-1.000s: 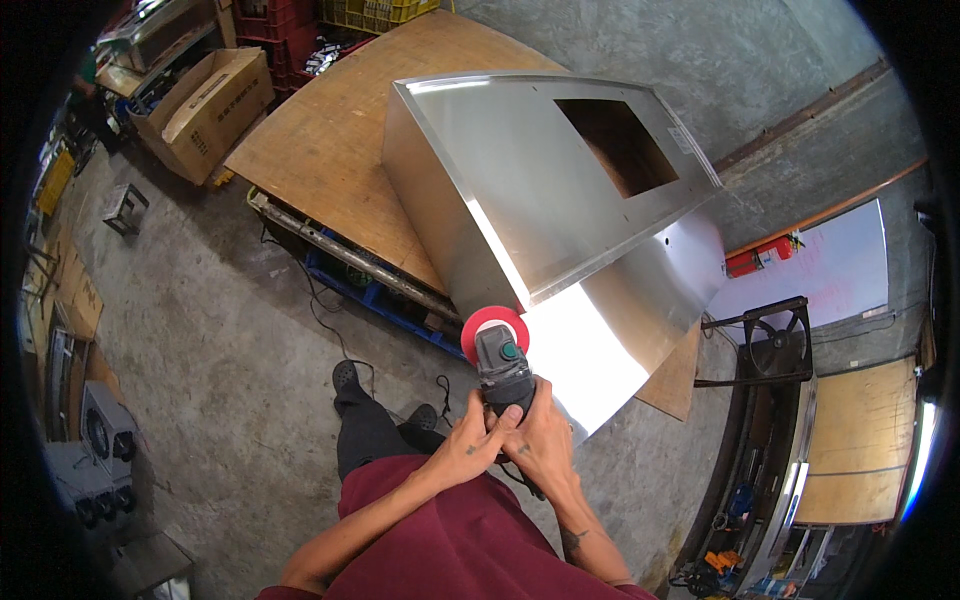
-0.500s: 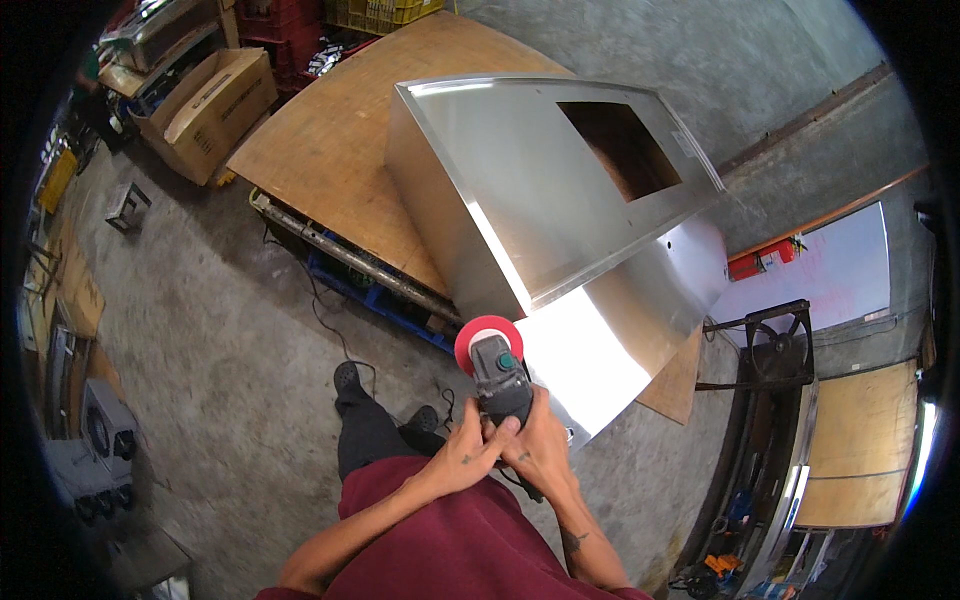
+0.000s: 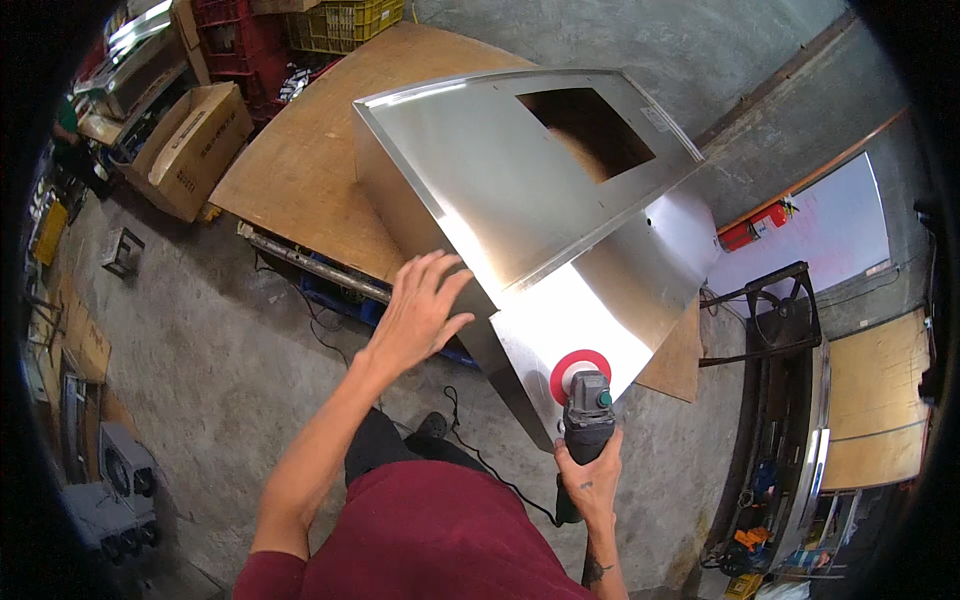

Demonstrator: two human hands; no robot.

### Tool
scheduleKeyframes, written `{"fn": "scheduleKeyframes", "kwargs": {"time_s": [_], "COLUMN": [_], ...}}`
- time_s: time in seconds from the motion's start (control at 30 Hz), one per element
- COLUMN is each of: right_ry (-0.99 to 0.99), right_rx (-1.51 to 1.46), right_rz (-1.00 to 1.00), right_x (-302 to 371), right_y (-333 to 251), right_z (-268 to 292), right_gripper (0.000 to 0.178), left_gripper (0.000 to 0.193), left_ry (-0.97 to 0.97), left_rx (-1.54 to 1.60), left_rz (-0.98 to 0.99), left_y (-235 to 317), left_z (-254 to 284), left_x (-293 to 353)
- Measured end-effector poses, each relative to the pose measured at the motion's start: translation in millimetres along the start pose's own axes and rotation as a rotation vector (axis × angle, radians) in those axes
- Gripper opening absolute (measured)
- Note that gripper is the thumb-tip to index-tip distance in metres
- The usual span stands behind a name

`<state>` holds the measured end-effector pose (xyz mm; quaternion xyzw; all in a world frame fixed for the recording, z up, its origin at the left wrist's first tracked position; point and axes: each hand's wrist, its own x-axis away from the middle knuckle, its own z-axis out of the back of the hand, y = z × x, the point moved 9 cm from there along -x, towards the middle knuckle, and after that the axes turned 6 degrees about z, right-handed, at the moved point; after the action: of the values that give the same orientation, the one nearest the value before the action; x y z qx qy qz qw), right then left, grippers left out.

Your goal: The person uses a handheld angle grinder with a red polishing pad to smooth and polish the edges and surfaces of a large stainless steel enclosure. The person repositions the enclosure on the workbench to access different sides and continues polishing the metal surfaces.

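Note:
A large sheet-metal housing (image 3: 470, 150) with a rectangular cut-out (image 3: 590, 132) lies tilted on a wooden tabletop (image 3: 290, 170). Its shiny lower panel (image 3: 560, 320) reaches toward me. My right hand (image 3: 592, 475) is wrapped round the body of an angle grinder (image 3: 588, 415). The grinder's red-rimmed disc (image 3: 565, 365) is over the near part of that panel; whether it touches the metal I cannot tell. My left hand (image 3: 415, 310) is raised with fingers apart, holding nothing, close to the housing's near left corner.
The grinder's dark cord (image 3: 485, 462) trails toward the floor. A cardboard box (image 3: 195, 150), red crates (image 3: 225, 40) and a yellow crate (image 3: 345, 22) stand at the back left. To the right are a dark fan (image 3: 785, 310) and a red fire extinguisher (image 3: 755, 228). A small stool (image 3: 122, 250) stands left.
My left hand has let go of the grinder and moved up toward the housing's corner, fingers spreading. My right hand has carried the grinder rightward over the lower panel.

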<state>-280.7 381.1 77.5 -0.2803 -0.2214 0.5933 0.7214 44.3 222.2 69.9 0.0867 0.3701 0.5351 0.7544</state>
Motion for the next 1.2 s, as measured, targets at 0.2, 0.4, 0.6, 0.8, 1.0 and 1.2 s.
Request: {"fn": "scheduleKeyframes", "kwargs": {"time_s": [0.2,0.4,0.6,0.8,1.0,1.2], "right_ry": [0.049,0.104,0.144,0.279,0.366,0.106], "right_rx": [-0.079,-0.12,-0.235,-0.411,-0.695,-0.961], "right_rz": [-0.108,-0.055,-0.046,-0.058,-0.151,-0.198], "right_x": [14.9,17.7,2.3,-41.0,-53.9,-44.1], "right_y": [20.3,28.1,19.9,-5.7,-33.3,-43.5], "right_z": [3.4,0.3,8.2,4.4,-24.6,-61.3], "right_gripper": [0.062,0.066,0.066,0.068,0.072,0.063], "left_gripper": [0.06,0.039,0.014,0.085,0.102,0.091], "left_ry": [-0.176,-0.233,0.158,-0.744,-0.656,-0.723], "left_rx": [-0.206,-0.213,0.235,0.409,0.598,0.544], "left_rz": [-0.33,-0.431,0.139,-0.038,0.587,0.63], "left_y": [21.6,27.7,8.4,162.0,147.1,117.2], "left_z": [-35.8,-30.4,16.6,-65.9,-86.8,-71.7], "left_x": [-38.0,-52.2,-38.6,82.5,81.2,97.0]}}
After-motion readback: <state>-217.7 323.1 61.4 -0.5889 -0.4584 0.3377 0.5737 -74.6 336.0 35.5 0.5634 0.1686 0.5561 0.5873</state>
